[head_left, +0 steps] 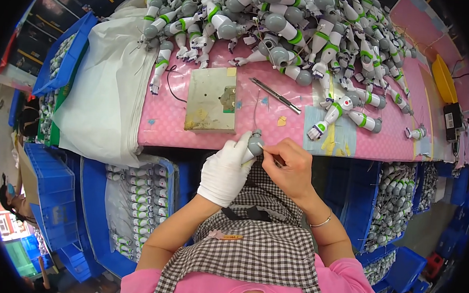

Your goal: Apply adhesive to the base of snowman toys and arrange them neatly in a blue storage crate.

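Observation:
My left hand [223, 173], in a white glove, is closed around a toy arm whose grey ball-shaped shoulder [255, 145] sticks up past the fingers. A thin wire rises from that shoulder toward the table. My bare right hand [290, 168] pinches a thin white stick [261, 146], its end against the grey shoulder. The rest of the toy arm is hidden by the glove. Both hands are just off the table's front edge. Beyond them lie a metal box [211, 100] with a cable and a utility knife [275, 95].
A heap of white, grey and green toy arms [304, 33] covers the far table. Several lie nearer on a blue taped patch [330, 135]. White sheeting [102, 86] drapes the left side. Blue crates of toy parts [94, 213] flank my lap. A yellow tray [443, 80] stands far right.

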A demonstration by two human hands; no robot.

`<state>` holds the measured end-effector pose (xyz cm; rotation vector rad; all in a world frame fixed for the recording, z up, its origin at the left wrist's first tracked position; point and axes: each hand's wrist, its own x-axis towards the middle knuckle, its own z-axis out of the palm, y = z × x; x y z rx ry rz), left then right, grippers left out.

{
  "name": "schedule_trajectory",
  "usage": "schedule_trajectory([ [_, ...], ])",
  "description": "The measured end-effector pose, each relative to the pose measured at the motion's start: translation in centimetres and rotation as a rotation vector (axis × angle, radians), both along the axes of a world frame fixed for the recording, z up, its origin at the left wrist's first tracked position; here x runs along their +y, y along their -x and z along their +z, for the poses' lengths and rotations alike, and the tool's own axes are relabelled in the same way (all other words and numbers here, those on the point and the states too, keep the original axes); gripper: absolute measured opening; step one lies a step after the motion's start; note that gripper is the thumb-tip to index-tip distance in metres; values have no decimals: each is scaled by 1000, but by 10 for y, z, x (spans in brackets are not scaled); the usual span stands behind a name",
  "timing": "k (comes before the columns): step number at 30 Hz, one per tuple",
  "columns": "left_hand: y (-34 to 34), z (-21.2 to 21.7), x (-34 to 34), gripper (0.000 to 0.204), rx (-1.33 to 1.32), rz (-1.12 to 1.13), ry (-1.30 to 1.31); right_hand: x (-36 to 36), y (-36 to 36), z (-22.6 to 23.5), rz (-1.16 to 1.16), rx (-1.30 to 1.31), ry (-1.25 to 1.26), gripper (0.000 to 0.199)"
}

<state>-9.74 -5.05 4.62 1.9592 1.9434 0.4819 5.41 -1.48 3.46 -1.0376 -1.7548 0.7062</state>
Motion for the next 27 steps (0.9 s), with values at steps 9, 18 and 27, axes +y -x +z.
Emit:
schedule_trajectory([
  [9, 0, 0, 1, 55, 7, -10, 5, -5, -4, -1, 19, -36, 55, 8],
  [18, 1, -4, 2, 53, 32, -40, -69, -2, -4, 0, 12, -40, 48, 8],
  [27, 0, -5, 2, 51, 53, -38, -91, -4, 3, -4, -64, -135, -121, 9],
])
